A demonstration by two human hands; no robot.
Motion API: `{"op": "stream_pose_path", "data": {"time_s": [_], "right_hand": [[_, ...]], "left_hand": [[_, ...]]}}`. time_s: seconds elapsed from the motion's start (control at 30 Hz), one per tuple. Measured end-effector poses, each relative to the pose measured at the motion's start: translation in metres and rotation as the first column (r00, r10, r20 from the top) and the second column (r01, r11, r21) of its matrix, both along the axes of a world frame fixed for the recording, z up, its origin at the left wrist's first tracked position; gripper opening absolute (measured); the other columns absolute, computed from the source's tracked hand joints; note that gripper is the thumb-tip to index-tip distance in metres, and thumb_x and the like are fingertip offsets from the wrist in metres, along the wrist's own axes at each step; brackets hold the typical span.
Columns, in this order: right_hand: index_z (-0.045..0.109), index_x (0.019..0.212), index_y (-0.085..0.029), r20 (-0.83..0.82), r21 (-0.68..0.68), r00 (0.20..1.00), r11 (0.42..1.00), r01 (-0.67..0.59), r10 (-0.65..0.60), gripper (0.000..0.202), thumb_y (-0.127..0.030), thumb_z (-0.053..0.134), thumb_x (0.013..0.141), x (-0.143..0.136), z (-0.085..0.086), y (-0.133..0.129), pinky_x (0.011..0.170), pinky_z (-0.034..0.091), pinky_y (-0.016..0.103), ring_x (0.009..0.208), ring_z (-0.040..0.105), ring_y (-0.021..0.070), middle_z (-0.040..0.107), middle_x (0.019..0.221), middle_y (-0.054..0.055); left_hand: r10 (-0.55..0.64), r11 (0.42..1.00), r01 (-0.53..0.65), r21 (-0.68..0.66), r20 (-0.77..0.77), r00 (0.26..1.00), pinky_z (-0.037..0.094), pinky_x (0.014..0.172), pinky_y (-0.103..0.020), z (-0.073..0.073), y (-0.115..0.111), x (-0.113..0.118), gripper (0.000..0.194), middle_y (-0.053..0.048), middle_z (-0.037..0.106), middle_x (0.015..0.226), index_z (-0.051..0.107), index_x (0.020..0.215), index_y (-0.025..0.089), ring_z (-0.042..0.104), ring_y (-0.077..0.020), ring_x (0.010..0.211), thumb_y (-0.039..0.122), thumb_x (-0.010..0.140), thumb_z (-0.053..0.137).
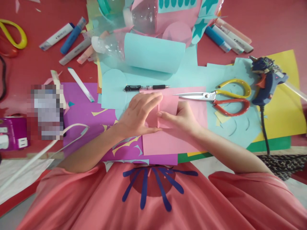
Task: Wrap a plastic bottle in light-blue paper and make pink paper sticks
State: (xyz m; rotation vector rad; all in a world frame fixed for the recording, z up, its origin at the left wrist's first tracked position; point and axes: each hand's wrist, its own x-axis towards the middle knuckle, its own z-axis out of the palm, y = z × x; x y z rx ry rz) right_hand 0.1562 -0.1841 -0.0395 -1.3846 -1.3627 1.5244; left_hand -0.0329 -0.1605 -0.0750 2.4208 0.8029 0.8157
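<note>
A small pink paper piece (169,103) with a raised edge is between my hands, above a larger pink sheet (165,143). My left hand (142,113) spans that edge, fingertips at its top and thumb at its bottom. My right hand (183,118) pinches the piece from the right, its thumb on top near the raised edge and its other fingers mostly hidden behind the paper. Just above lies a black pen (147,87). Scissors with yellow and red handles (214,95) rest to the right, blades pointing toward the paper.
A bottle wrapped in light blue paper (153,52) lies at the back, near another plastic bottle (144,17). Markers (72,36) lie on both sides. A blue glue gun (267,86) with a cord is at right; a phone (48,111) and white cable (43,151) are at left.
</note>
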Motion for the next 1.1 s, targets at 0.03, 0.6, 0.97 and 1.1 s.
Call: {"op": "stream_pose_path", "data": {"time_s": [0.03, 0.6, 0.97, 1.1], "right_hand": [[0.045, 0.053, -0.019, 0.0, -0.014, 1.0, 1.0, -0.004, 0.004, 0.049, -0.055, 0.073, 0.07, 0.0, 0.001, 0.001, 0.039, 0.024, 0.022, 0.048, 0.032, 0.0057, 0.039, 0.051, -0.004], [0.031, 0.047, -0.022, -0.073, 0.001, 0.985, 0.987, -0.16, 0.159, 0.057, -0.059, 0.062, 0.077, 0.002, 0.005, 0.005, 0.039, 0.019, 0.023, 0.044, 0.019, 0.0037, 0.02, 0.045, -0.009], [0.033, 0.052, -0.021, -0.052, -0.103, 0.988, 0.983, -0.153, 0.148, 0.054, -0.059, 0.062, 0.076, 0.005, 0.001, 0.003, 0.045, 0.023, 0.024, 0.051, 0.026, 0.0053, 0.027, 0.053, -0.006], [0.033, 0.053, -0.021, -0.052, -0.107, 0.988, 0.983, -0.148, 0.143, 0.052, -0.058, 0.062, 0.077, 0.005, 0.0, 0.004, 0.046, 0.023, 0.023, 0.053, 0.026, 0.0054, 0.028, 0.055, -0.006]], "left_hand": [[-0.007, 1.0, 0.007, 0.004, -0.012, 1.0, 0.037, 0.112, -0.054, 0.001, 0.0, 0.0, 0.084, -0.015, 0.054, 0.14, 0.039, 0.137, 0.023, 0.052, -0.0332, 0.129, 0.065, 0.071, 0.069], [-0.016, 0.984, 0.022, -0.179, 0.033, 0.999, 0.032, 0.116, -0.055, -0.001, 0.002, 0.0, 0.093, -0.015, 0.051, 0.143, 0.046, 0.132, 0.023, 0.048, -0.0347, 0.133, 0.073, 0.058, 0.074], [-0.056, 0.987, 0.067, -0.143, 0.078, 0.995, 0.037, 0.113, -0.053, -0.001, 0.003, -0.001, 0.104, -0.016, 0.047, 0.146, 0.029, 0.144, 0.024, 0.046, -0.0351, 0.135, 0.067, 0.061, 0.075], [-0.108, 0.993, 0.112, -0.034, 0.101, 0.989, 0.04, 0.111, -0.051, -0.008, 0.002, -0.003, 0.114, -0.022, 0.039, 0.149, 0.01, 0.15, 0.018, 0.042, -0.0356, 0.137, 0.062, 0.067, 0.074]]}}
